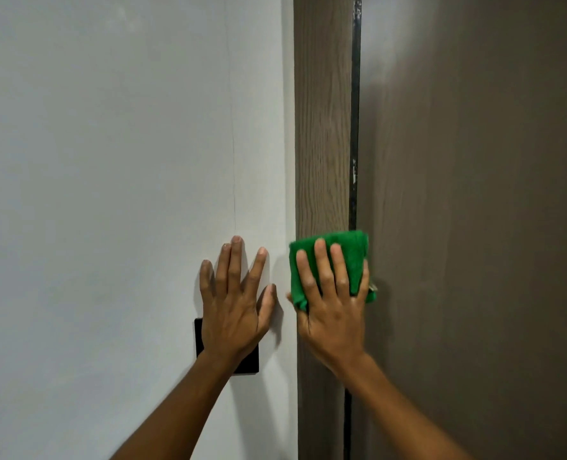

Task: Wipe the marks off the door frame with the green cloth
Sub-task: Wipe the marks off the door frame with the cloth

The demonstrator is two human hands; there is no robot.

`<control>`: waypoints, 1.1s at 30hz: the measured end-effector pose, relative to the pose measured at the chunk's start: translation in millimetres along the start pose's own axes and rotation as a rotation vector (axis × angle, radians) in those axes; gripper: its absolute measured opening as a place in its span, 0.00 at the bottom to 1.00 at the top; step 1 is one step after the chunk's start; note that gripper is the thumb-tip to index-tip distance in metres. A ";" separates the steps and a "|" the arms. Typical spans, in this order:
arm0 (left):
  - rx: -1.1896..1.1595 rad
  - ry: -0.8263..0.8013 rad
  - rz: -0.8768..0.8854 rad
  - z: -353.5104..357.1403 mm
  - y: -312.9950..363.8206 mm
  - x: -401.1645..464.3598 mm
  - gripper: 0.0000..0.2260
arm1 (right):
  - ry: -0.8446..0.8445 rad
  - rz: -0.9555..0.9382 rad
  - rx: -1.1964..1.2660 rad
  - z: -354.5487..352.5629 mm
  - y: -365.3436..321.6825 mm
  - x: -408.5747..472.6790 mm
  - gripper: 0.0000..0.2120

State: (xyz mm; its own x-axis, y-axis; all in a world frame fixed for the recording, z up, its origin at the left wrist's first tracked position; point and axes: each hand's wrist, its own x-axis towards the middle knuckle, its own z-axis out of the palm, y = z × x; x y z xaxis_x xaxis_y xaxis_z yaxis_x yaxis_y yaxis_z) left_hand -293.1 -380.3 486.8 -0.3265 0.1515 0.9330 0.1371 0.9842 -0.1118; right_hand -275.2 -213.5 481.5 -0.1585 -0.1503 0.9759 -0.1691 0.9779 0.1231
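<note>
Two hands are up. The right hand (333,313) presses the folded green cloth (348,257) flat on the wooden door frame (322,127) — a tall strip running up and down. The left hand (234,300) lies open on the white wall (109,161), half hiding a black plate (249,361) — no words anywhere.

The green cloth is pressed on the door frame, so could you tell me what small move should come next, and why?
Probably slide the right hand and green cloth upward along the door frame: pale marks show on its dark edge strip above.
</note>
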 end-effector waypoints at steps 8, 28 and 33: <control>-0.031 -0.001 -0.006 16.1 9.8 -10.0 0.29 | -0.070 -0.296 -0.039 0.3 47.4 -8.3 0.34; -0.445 -0.182 -0.204 -10.6 37.2 -49.1 0.24 | -0.431 0.270 0.722 -41.5 2.7 -57.8 0.30; -0.459 -0.071 -0.263 -30.9 48.2 -16.6 0.23 | -0.135 0.408 0.621 -49.0 4.1 -9.6 0.20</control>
State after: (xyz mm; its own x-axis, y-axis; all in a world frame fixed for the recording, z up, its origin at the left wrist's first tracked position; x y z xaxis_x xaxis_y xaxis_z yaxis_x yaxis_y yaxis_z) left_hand -252.1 -338.2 476.5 -0.4657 -0.0735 0.8819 0.4315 0.8512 0.2988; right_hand -226.7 -200.9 481.6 -0.4373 0.1507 0.8866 -0.5824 0.7038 -0.4069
